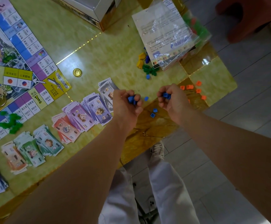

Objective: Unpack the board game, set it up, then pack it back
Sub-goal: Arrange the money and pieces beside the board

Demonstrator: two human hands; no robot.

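Dim, soft daylight, tabletop (115, 50) glare – blurred, warped edges

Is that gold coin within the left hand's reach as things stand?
Probably yes: nothing upright stands between the left hand and the gold coin, though its fingers already grip blue pieces.

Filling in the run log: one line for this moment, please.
left hand grips blue pieces | right hand grips blue piece | loose blue pieces on table
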